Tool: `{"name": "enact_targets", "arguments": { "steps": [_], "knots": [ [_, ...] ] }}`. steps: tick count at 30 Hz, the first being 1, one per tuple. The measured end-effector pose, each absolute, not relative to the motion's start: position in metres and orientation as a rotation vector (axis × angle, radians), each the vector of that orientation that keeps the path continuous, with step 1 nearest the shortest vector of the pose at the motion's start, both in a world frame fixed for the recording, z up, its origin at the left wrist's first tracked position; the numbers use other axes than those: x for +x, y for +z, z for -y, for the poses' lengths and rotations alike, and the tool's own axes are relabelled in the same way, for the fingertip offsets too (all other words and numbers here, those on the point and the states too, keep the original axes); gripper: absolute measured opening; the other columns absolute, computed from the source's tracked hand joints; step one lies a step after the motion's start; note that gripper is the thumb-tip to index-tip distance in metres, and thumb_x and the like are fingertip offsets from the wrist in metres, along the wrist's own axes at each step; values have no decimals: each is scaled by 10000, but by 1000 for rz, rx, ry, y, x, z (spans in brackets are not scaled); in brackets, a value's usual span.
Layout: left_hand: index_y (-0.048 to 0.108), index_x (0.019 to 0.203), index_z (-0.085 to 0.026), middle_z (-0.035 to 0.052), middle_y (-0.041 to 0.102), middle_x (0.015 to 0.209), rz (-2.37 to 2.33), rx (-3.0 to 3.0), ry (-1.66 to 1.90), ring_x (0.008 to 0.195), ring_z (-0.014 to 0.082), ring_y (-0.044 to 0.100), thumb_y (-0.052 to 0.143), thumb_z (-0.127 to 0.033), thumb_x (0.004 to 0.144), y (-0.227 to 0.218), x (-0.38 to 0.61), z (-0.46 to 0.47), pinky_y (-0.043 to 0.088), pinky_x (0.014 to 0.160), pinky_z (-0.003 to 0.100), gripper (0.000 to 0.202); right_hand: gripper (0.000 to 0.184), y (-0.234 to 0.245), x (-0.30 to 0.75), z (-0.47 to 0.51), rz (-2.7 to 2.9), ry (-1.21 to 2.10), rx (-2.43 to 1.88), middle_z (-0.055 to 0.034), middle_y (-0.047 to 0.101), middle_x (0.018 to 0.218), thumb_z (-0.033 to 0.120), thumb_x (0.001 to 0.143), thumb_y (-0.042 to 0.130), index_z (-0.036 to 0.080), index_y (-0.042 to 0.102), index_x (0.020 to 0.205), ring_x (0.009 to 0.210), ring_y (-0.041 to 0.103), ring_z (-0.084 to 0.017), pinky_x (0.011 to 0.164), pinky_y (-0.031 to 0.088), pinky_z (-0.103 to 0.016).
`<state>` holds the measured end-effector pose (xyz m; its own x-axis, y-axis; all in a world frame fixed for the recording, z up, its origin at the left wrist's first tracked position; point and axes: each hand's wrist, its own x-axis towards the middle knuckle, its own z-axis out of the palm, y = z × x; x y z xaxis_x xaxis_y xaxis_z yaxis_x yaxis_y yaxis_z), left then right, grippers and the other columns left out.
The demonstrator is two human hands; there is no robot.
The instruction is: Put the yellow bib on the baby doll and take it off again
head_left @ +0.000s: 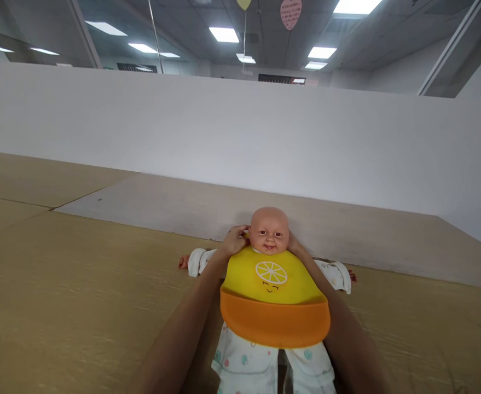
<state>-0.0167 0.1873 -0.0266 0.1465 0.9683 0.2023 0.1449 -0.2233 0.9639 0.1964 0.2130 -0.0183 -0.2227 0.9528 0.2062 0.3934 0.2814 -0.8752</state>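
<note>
A baby doll (268, 225) in white dotted clothes lies on its back with arms spread wide. Over its chest lies a yellow bib (248, 276) with a white citrus slice, a smiling face and an orange catch pocket (275, 323). My left hand (236, 239) is beside the doll's neck, its fingers closed on the bib's yellow neck strap. On the other side, my right hand (294, 242) reaches behind the doll's head and neck, so its fingers are hidden. The strap ends behind the neck cannot be seen.
The doll lies on a wood-coloured surface (80, 284) with a paler board (174, 200) behind its head. Beyond that runs a low white wall (240, 131) topped by glass panels. Heart-shaped notes (291, 13) appear on the glass.
</note>
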Motion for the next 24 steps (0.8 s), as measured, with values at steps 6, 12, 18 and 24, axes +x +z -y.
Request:
{"name": "enact_targets", "arguments": {
  "steps": [6,12,18,24],
  "knots": [
    [705,997,-102,107,738,987,-1326,1790,1081,849,221,648,478,-52,604,-34,-18,-193,491,749,290,457,211,-8,200,-207,1795,873,-1194,-119,712,936,268,666,597,94,680,751,878,598,-243,710,512,-314],
    [684,1025,-82,124,734,1008,-1349,1797,1066,848,209,664,457,-11,610,-33,-16,-191,505,765,281,478,284,-3,197,-213,2055,669,-1523,-135,716,1007,212,725,571,75,724,921,922,640,-249,701,487,-256],
    [650,1093,-69,140,714,1075,-1361,1759,1079,903,212,669,500,-3,606,-34,-15,-189,512,786,273,514,293,0,198,-219,2093,514,-1694,-241,700,952,188,674,641,52,734,916,894,656,-325,718,461,-317],
    [657,1089,-75,125,729,1012,-1382,1737,1091,858,206,669,502,-11,609,-37,-15,-191,516,752,272,508,242,3,205,-218,2185,641,-1558,-120,732,946,137,672,588,102,742,854,865,653,-248,663,463,-242]
  ]
}}
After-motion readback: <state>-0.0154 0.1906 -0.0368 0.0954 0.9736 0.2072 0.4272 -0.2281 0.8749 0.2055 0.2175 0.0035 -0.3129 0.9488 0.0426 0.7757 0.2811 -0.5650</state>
